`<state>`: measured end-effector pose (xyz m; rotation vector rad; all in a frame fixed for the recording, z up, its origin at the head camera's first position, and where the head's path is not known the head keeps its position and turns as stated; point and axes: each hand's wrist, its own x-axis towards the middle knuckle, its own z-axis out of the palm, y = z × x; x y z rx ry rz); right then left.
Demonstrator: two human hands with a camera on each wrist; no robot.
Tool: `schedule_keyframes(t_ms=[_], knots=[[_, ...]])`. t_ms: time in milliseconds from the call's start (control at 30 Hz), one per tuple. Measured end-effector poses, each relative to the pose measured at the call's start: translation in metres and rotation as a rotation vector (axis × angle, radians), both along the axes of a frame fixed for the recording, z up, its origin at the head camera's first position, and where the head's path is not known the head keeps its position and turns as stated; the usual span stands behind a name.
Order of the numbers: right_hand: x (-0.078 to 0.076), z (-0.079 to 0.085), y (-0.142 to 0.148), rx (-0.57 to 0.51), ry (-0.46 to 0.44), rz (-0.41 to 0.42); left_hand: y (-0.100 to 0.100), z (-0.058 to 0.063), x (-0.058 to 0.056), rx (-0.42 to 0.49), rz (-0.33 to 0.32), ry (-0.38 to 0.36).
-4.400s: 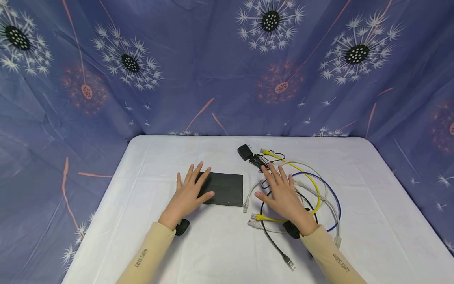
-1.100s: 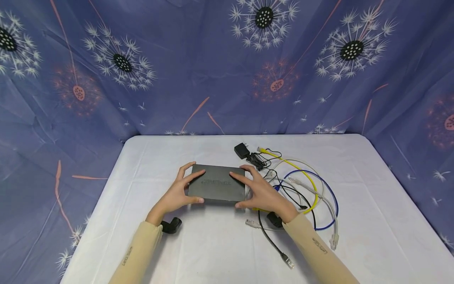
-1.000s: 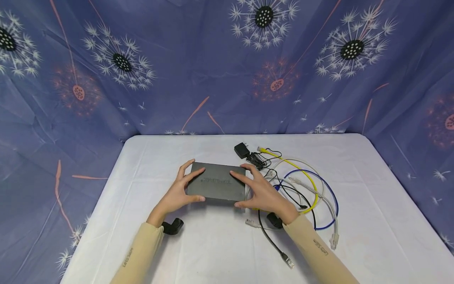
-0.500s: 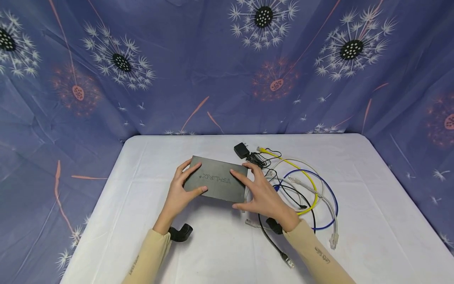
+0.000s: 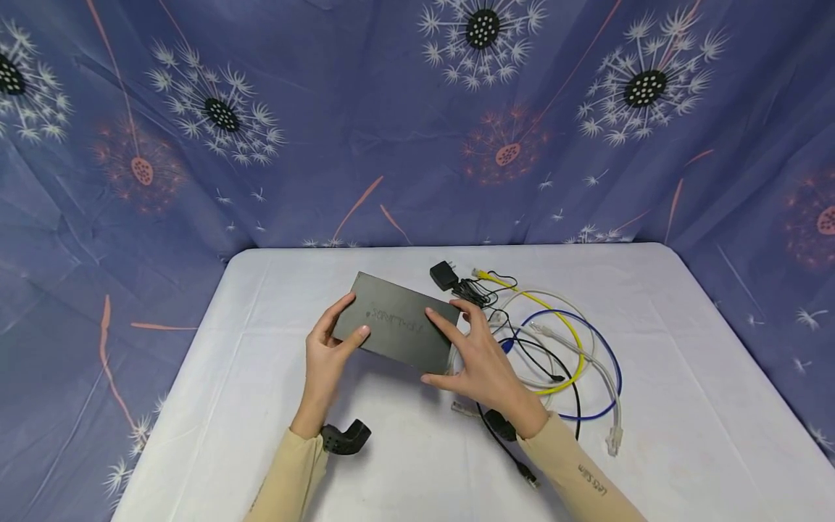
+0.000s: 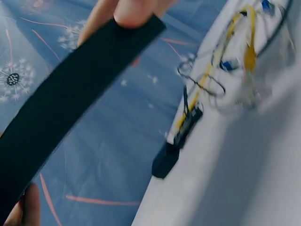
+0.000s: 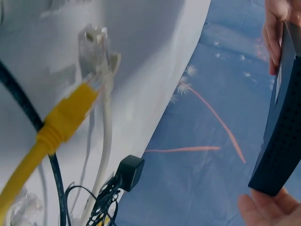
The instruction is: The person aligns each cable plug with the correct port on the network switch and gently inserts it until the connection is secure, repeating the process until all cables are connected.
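A flat dark-grey TP-LINK network switch (image 5: 394,319) is held between both hands above the table, turned so its right end sits nearer to me. Its lettering reads upside down. My left hand (image 5: 322,359) grips the left end, thumb on the top face. My right hand (image 5: 485,362) grips the right end, index finger on top and thumb at the near corner. In the left wrist view the switch's dark edge (image 6: 80,89) crosses the upper left, fingers at both ends. The right wrist view shows its perforated side (image 7: 282,122).
Right of the switch, yellow (image 5: 577,341), blue (image 5: 616,355), grey and black network cables lie in loose loops. A black power adapter (image 5: 444,275) with a bundled cord lies behind. The white table (image 5: 274,290) ends at a blue dandelion-print curtain (image 5: 365,130).
Earlier the switch lay flat on the table beneath open hands. Both hands have since gripped and lifted it. Over the last second it has turned clockwise, and the left hand has shifted its hold.
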<state>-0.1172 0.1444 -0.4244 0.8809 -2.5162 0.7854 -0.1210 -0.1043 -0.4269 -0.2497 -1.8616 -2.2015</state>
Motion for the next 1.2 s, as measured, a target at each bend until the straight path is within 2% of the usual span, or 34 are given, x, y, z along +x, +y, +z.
schedule_keyframes(t_ms=[100,233,400,600,767,1033,1200], knots=[[0.002,0.001,-0.004,-0.01,0.049,-0.031,0.007,0.002,0.001,0.099,-0.005,0.012],[0.005,0.0,-0.009,-0.026,0.107,-0.073,0.015,0.004,0.002,0.16,-0.019,0.046],[0.009,-0.002,-0.015,-0.067,0.151,-0.097,0.022,0.002,0.004,0.152,0.007,0.092],[0.014,-0.004,-0.025,-0.115,0.177,-0.163,0.029,0.003,0.005,0.151,0.026,0.113],[0.017,-0.005,-0.032,-0.159,0.196,-0.21,0.035,0.006,0.005,0.138,0.006,0.132],[0.023,-0.003,-0.048,-0.206,0.214,-0.267,0.045,0.006,0.007,0.049,-0.032,0.129],[0.029,-0.003,-0.059,-0.229,0.219,-0.325,0.047,0.01,0.006,0.056,-0.04,0.118]])
